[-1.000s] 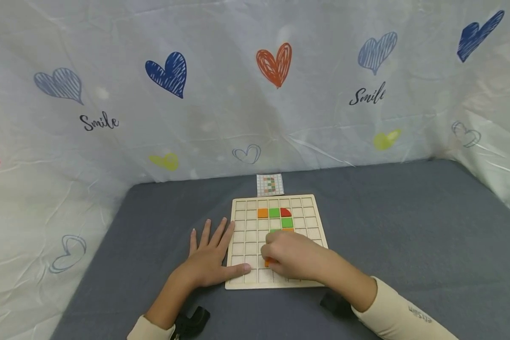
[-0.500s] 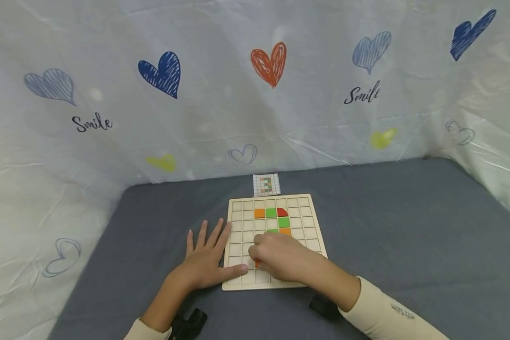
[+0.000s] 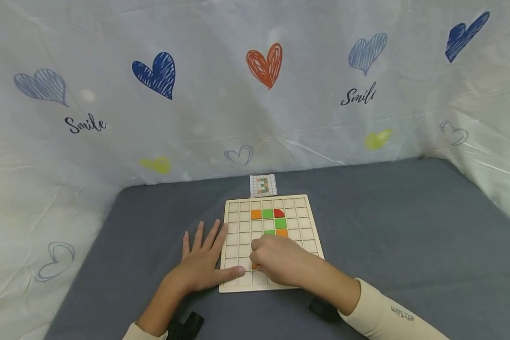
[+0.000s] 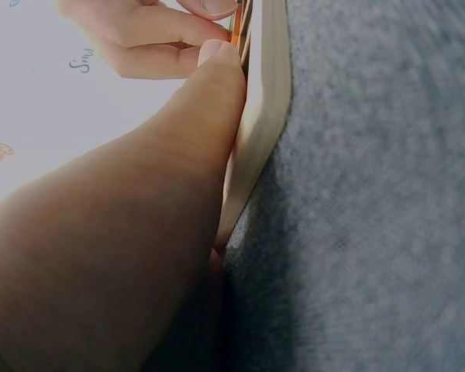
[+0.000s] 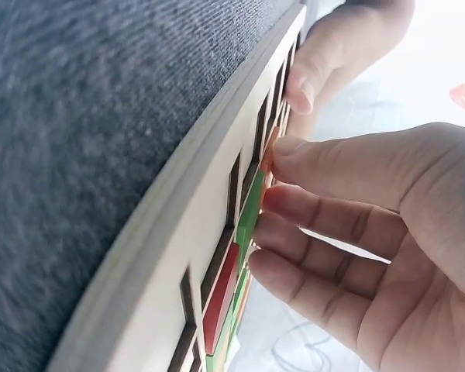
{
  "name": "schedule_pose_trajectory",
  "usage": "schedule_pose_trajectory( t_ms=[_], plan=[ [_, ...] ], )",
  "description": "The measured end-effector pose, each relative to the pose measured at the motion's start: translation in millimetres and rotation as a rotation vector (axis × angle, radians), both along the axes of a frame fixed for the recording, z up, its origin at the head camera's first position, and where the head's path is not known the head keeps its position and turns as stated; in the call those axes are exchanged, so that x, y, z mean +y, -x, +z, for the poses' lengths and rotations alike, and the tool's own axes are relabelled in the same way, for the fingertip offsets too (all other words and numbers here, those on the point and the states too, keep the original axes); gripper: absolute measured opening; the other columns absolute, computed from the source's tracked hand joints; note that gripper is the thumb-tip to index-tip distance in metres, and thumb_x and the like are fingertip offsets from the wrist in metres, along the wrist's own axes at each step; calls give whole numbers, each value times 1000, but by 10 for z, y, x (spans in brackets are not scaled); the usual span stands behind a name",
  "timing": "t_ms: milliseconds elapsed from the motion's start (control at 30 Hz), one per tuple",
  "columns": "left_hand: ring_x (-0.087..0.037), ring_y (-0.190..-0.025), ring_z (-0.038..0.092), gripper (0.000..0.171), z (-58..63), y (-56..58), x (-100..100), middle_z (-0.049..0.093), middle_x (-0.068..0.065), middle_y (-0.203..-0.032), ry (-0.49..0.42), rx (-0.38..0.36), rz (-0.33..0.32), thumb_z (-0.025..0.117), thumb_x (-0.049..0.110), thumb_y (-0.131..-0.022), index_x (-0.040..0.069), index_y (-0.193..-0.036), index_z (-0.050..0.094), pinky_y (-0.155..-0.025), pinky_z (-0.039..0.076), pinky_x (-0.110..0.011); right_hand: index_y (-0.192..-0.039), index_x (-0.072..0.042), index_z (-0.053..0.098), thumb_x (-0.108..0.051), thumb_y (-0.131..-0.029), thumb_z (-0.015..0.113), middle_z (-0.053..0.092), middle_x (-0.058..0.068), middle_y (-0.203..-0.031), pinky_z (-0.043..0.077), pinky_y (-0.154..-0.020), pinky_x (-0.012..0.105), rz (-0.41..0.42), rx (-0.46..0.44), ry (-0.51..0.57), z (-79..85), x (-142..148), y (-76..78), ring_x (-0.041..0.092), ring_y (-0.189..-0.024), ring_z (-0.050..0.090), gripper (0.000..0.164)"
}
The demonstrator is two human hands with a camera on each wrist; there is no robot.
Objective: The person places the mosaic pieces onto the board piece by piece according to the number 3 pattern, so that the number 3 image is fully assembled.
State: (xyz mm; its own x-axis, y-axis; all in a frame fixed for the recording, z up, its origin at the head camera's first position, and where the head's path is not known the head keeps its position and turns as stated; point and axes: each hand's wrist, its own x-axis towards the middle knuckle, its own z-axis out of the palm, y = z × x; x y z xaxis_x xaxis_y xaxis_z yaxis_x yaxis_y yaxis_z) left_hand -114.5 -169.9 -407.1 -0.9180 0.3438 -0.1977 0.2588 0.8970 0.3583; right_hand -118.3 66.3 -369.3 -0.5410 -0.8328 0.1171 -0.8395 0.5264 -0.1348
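Observation:
A square wooden grid board [image 3: 312, 233] lies on the grey cloth. My left hand [image 3: 199, 269] has its fingers spread along the board's left edge, with the thumb over the near left corner. Near the lower part of the grid, my right hand [image 3: 278, 259] pinches an orange tile [image 5: 269, 151] between thumb and index finger, low at the board. In the right wrist view a green tile [image 5: 250, 208] and a red tile [image 5: 221, 302] sit beside it. The upper rows carry an orange square [image 3: 256, 214], a green square [image 3: 267, 214] and a red quarter-round [image 3: 278, 213]. My right hand hides several cells.
A small printed card [image 3: 263, 185] with a coloured grid pattern lies just beyond the board's far edge. Dark cloth [image 3: 378, 226] covers the table. Behind it hangs a pale curtain [image 3: 204, 118] with hearts. Black wrist straps [image 3: 187, 326] show by the sleeves.
My right hand has shifted slightly left across the board, along with the orange tile. The left hand keeps its place by the board. The head view has turned a little to the right.

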Motion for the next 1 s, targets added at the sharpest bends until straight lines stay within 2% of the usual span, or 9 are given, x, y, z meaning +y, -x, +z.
schedule_pose_trajectory(
  t_ms=[233,533,767,1000],
  plan=[
    [-42,-149,-14,114,-48,-20,-16,2,-11,-168,-22,-6,3,53,84,-81,16,-163,12,-108,-18,-68,-78,-16,76,-10,-85,79,51,-10,-70,41,-57,18,-2,17,-31,-2,-15,-32,7,-63,49,9],
    [-38,-149,-16,116,-169,46,-26,-1,-5,-168,-3,35,8,47,90,-78,21,-164,8,-109,-17,-66,-73,-15,72,-13,-87,74,47,-7,-67,40,-51,22,3,157,-88,1,-15,-56,10,-59,45,15],
    [-40,-149,-14,114,-106,43,-38,2,-9,-168,-24,27,5,52,85,-80,19,-164,12,-109,-17,-66,-74,-16,72,-15,-86,73,46,-8,-65,40,-50,23,9,126,-55,17,-18,-57,10,-59,47,13],
    [-42,-149,-13,112,-84,36,-23,2,-11,-168,-25,24,-2,52,83,-82,17,-164,11,-108,-16,-68,-72,-18,66,-14,-86,71,47,-9,-64,39,-50,22,43,72,-37,74,2,-77,9,-60,47,16]
  ],
)
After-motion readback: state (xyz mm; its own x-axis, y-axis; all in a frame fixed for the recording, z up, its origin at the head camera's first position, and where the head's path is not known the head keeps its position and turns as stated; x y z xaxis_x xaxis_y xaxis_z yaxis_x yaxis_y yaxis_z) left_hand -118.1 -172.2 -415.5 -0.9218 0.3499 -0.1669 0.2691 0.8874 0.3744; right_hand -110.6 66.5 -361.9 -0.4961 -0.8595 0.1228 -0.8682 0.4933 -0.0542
